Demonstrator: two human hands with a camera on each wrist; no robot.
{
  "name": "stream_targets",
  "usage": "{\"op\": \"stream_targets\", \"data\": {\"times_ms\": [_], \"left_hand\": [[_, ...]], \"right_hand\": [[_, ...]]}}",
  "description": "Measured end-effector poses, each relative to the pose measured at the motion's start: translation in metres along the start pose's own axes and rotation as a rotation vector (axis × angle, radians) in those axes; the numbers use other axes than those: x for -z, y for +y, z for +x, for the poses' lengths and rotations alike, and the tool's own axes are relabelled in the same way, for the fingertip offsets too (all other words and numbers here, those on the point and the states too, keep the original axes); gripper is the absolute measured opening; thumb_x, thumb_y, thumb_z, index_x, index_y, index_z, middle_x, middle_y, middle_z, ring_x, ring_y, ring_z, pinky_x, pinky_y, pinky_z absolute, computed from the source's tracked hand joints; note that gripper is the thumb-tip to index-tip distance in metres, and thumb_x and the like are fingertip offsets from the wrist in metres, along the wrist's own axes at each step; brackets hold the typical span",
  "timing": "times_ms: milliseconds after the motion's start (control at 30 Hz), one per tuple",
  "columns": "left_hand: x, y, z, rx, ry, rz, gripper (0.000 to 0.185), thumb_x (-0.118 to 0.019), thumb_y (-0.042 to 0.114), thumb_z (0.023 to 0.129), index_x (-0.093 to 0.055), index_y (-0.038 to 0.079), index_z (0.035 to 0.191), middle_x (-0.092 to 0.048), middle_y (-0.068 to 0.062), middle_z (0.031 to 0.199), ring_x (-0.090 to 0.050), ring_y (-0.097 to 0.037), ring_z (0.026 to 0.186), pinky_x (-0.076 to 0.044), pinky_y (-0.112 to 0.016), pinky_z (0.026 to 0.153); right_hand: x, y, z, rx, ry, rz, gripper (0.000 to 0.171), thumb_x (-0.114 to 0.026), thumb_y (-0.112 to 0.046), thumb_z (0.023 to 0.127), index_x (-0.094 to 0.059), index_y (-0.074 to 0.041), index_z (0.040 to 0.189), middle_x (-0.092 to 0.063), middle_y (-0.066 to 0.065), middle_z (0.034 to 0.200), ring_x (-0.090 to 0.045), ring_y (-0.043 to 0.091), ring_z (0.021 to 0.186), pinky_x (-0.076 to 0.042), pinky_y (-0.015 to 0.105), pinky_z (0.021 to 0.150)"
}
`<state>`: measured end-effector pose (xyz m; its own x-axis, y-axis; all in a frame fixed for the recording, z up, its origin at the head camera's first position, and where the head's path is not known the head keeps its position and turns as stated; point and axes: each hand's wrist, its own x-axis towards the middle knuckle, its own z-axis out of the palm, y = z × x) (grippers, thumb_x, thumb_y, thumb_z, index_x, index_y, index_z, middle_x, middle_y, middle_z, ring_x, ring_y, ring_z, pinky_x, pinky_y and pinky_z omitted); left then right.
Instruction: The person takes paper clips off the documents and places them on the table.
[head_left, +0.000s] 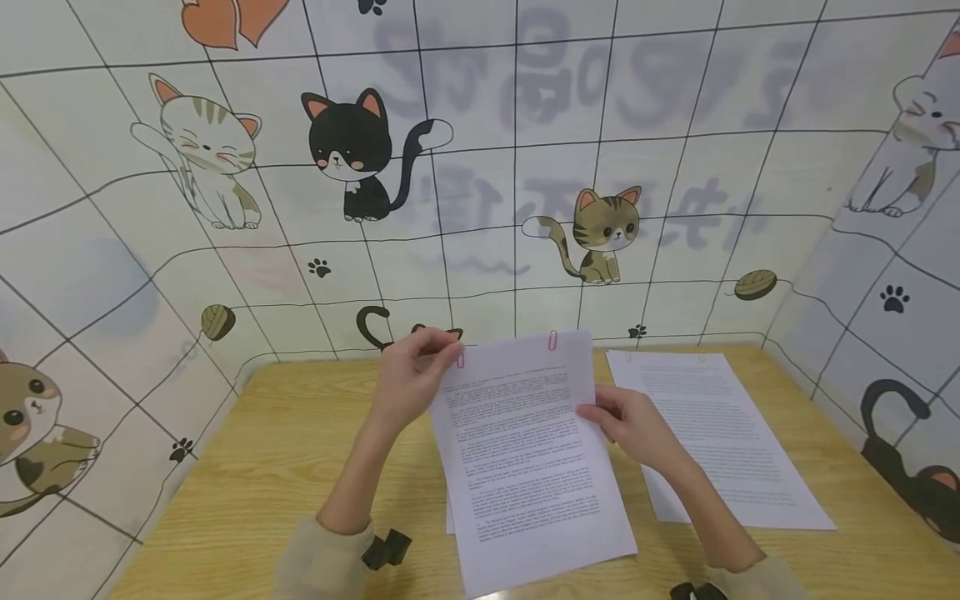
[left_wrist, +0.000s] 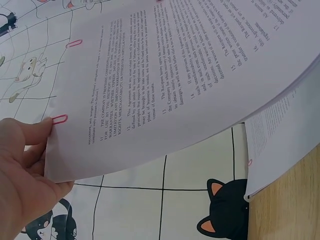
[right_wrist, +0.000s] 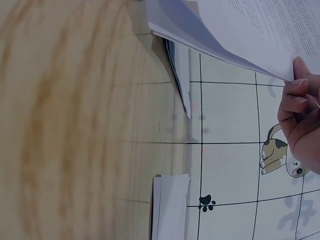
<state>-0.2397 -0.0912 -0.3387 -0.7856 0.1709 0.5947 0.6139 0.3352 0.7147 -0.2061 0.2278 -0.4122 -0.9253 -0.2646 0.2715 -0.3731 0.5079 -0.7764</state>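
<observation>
My left hand (head_left: 415,375) pinches the top left corner of a printed document (head_left: 525,450), with its thumb beside a pink paper clip (head_left: 461,360). A second pink paper clip (head_left: 552,340) sits further right on the same top edge. My right hand (head_left: 633,425) pinches the right edge between thumb and fingers, also visible in the right wrist view. The document is raised and tilted above the table, its sheets bowing in the left wrist view. More paper (head_left: 450,517) shows under its left edge, mostly hidden.
Another printed document (head_left: 712,433) with pale clips lies flat on the wooden table (head_left: 247,475), to the right and partly behind my right forearm. A cat-patterned sheet (head_left: 480,200) stands as a wall along the back and both sides.
</observation>
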Motion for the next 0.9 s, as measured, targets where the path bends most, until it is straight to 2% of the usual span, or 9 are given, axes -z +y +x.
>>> {"op": "stream_targets", "data": {"times_ms": [200, 500, 900], "left_hand": [[-0.001, -0.001, 0.0, 0.023, 0.037, -0.075, 0.006, -0.076, 0.008, 0.091, -0.074, 0.003, 0.09, -0.075, -0.005, 0.096, -0.068, -0.017, 0.081, -0.054, -0.024, 0.072], [0.006, -0.002, 0.002, 0.066, 0.078, -0.204, 0.01, -0.072, 0.008, 0.094, -0.071, -0.002, 0.092, -0.073, -0.014, 0.089, -0.063, -0.025, 0.076, -0.049, -0.022, 0.066], [0.022, 0.001, -0.003, 0.08, 0.098, -0.252, 0.011, -0.07, 0.007, 0.095, -0.068, -0.004, 0.097, -0.068, -0.017, 0.09, -0.063, -0.023, 0.08, -0.052, -0.024, 0.075]], "right_hand": [[0.001, -0.001, 0.0, 0.004, 0.004, 0.001, 0.019, -0.065, -0.006, 0.098, -0.07, -0.006, 0.116, -0.055, -0.001, 0.066, -0.042, 0.007, 0.052, -0.033, 0.021, 0.046], [0.0, -0.002, -0.001, -0.016, 0.011, -0.011, 0.019, -0.066, -0.007, 0.098, -0.07, -0.006, 0.116, -0.057, -0.001, 0.068, -0.044, 0.008, 0.053, -0.034, 0.021, 0.046], [0.002, -0.003, -0.001, -0.018, 0.025, -0.013, 0.018, -0.066, -0.007, 0.097, -0.07, -0.005, 0.115, -0.055, -0.001, 0.067, -0.042, 0.007, 0.052, -0.031, 0.021, 0.046]]}}
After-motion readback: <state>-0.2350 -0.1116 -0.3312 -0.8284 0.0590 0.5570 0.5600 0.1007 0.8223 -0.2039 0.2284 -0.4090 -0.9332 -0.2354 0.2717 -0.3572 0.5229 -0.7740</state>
